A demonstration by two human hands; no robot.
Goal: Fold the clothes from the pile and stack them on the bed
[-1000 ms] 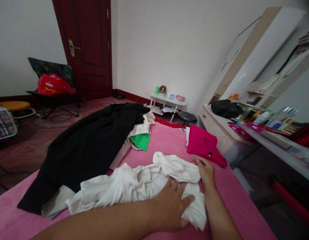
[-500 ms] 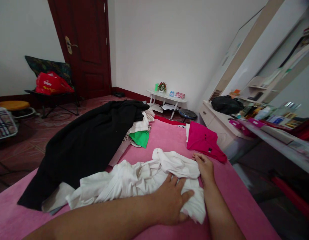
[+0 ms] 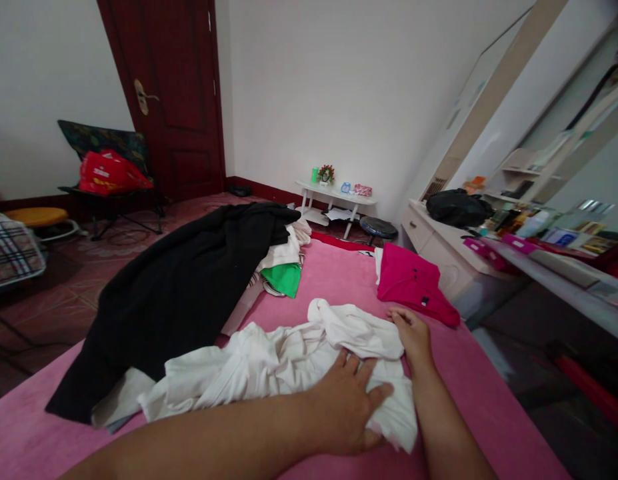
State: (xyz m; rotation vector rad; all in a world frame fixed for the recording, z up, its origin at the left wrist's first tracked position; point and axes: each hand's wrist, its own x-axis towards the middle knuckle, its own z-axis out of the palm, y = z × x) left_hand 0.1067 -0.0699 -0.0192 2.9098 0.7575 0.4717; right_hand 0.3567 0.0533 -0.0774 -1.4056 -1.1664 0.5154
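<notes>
Since a second ago almost nothing has moved: our left hand (image 3: 346,410) still presses flat, fingers spread, on the crumpled white garment (image 3: 269,363) lying on the pink bedcover (image 3: 339,280), while our right hand (image 3: 413,333) stays at its far edge, and we cannot tell whether it grips.

legible text: none.
- red bag (image 3: 111,175) on the chair: pale print, too blurred to read.
- pink shirt (image 3: 413,283): small dark tag (image 3: 425,301) with a white mark, unreadable.
- boxes (image 3: 563,237) on the dresser: printed faces, too small to read.
- packet (image 3: 361,191) on the white side table: pattern only, no readable letters.
</notes>
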